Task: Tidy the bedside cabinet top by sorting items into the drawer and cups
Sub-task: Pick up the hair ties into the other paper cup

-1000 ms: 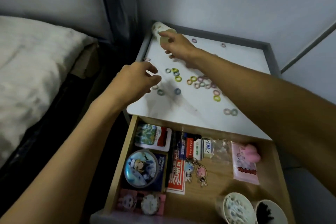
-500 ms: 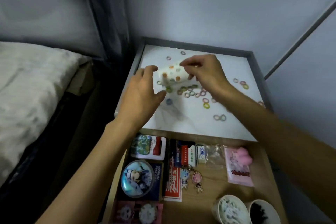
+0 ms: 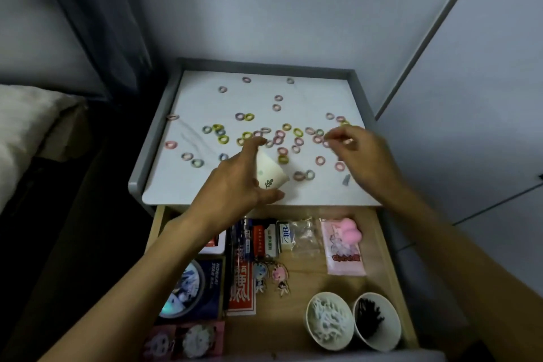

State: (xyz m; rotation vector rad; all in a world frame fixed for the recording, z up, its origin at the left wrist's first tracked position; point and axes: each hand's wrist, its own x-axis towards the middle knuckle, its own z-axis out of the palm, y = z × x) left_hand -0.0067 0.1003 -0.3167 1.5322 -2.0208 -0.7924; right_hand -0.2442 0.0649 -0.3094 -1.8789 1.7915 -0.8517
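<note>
White cup [image 3: 270, 175] in L hand [image 3: 232, 185] — R hand [image 3: 364, 159] pinches tie [image 3: 349, 142].

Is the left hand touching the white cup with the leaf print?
Touching. The head view shows the left hand gripping the cup: its fingers lie over the top side and the thumb presses beneath, with no gap visible.

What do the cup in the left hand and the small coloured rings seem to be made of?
Cup: probably paper, matte white with a printed leaf sprig. Coloured rings: likely soft elastic fabric, matte and slightly fuzzy; blur leaves this open.
</note>
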